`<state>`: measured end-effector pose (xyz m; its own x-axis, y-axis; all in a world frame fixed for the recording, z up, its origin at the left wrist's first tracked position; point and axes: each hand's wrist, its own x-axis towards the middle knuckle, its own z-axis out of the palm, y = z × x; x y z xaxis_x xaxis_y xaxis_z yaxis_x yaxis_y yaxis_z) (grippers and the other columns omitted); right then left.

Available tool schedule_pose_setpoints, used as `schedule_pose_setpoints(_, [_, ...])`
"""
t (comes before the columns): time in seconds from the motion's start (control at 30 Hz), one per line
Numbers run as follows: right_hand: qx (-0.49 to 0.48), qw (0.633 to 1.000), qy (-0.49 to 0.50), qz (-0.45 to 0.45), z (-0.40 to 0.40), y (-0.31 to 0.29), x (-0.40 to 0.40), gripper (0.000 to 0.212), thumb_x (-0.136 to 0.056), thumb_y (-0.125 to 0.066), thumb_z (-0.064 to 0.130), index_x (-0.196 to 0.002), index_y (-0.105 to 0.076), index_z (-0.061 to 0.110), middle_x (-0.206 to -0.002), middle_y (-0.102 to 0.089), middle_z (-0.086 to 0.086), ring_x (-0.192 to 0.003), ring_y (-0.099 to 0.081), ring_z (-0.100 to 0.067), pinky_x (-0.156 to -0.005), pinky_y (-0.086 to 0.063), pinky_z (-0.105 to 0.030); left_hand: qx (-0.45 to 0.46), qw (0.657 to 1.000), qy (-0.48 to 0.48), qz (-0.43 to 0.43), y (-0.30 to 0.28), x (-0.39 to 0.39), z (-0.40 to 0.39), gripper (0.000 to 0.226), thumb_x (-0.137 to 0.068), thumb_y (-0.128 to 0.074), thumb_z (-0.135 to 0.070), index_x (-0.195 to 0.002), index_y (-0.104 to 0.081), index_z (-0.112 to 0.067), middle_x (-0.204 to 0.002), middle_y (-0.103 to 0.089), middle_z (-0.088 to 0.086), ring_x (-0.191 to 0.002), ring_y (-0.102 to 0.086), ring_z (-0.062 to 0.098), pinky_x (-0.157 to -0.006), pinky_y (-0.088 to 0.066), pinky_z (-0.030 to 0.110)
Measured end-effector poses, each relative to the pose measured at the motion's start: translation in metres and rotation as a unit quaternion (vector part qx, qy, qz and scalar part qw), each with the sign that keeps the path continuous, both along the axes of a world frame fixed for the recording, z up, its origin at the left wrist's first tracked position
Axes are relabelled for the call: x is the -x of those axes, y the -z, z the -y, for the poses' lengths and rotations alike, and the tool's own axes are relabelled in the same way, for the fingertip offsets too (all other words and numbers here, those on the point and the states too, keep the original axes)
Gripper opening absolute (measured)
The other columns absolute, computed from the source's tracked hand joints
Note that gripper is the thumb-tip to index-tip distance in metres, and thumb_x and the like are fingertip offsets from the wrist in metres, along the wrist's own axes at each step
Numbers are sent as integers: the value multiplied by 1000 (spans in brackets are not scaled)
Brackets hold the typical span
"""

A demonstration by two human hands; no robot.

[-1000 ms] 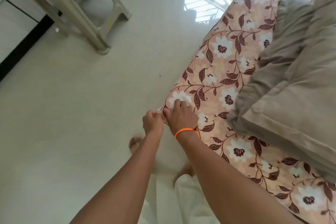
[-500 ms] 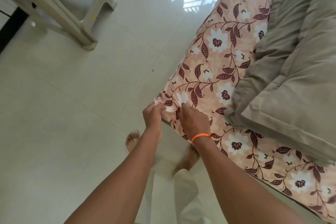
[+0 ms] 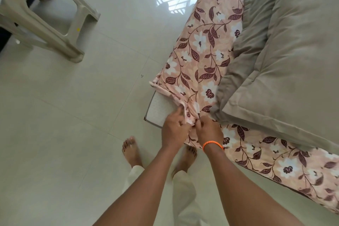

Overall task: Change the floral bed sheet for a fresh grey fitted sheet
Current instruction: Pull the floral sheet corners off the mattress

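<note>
The floral sheet [image 3: 205, 57] still covers most of the mattress [image 3: 161, 108], a quilt [image 3: 286, 64] lying on top — but its corner, tucked a second ago, is now peeled back, baring white mattress. Left hand [image 3: 175, 124] and right hand [image 3: 208, 129] both clench the bunched corner; stripping has begun.

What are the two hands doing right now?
Left hand: closed, gripping the floral sheet corner.
Right hand: closed, pinching the same bunched sheet.

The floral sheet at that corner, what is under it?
Both hands, left hand and right hand, bunch the floral sheet off the corner, baring a white textured mattress. The rest of the mattress stays hidden under the sheet and grey quilt.
</note>
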<state>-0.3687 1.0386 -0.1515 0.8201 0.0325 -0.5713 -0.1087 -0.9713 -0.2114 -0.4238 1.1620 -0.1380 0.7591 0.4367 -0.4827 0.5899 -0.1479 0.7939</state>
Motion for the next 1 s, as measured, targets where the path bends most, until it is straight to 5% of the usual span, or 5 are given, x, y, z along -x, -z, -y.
schedule_pose_setpoints(0.13, [32, 998, -42, 28, -10, -1, -12, 41, -103, -44, 48, -84, -64, 18, -78, -63, -3, -81, -64, -31, -67, -51, -37, 57, 981, -153, -103, 22, 6, -15, 38, -88, -74, -10, -63, -47, -18, -53, -50, -7, -48, -39, 8, -55, -34, 30])
schedule_pose_setpoints(0.43, [-73, 970, -218, 84, -152, 7, -34, 48, -98, -52, 56, -130, -52, 19, -121, -61, -7, -109, -59, -31, -78, -52, -45, -44, 973, -184, -135, 38, 20, -57, 38, -106, -49, -30, -71, -55, -18, -74, -65, 3, -72, -54, 30, -61, -35, 40])
schedule_pose_setpoints(0.57, [-45, 972, -219, 65, -181, 31, -27, 25, -101, -54, 15, -126, -55, 17, -120, -62, -8, -111, -61, -32, -69, -38, -39, -8, 945, -298, -137, 55, 12, -82, 38, -108, -41, -32, -86, -70, -19, -92, -75, 2, -90, -68, 29, -77, -51, 42])
schedule_pose_setpoints(0.73, [-257, 964, -6, -72, -169, 41, -23, 33, -105, -52, 26, -73, -51, 20, -76, -61, -3, -77, -60, -27, -68, -44, -39, 97, 945, -303, -73, 50, -4, -102, 50, -111, -40, -43, -104, -82, -18, -103, -80, 1, -100, -72, 20, -89, -56, 36])
schedule_pose_setpoints(1.0, [-383, 856, -17, -348, -131, 2, -19, 21, -103, -47, -5, -90, -63, -2, -66, -58, -9, -53, -54, -10, -57, -46, -26, 211, 938, -258, -100, 11, -31, -109, 8, -95, -72, -20, -93, -75, -13, -76, -74, 3, -65, -67, 22, -51, -54, 29])
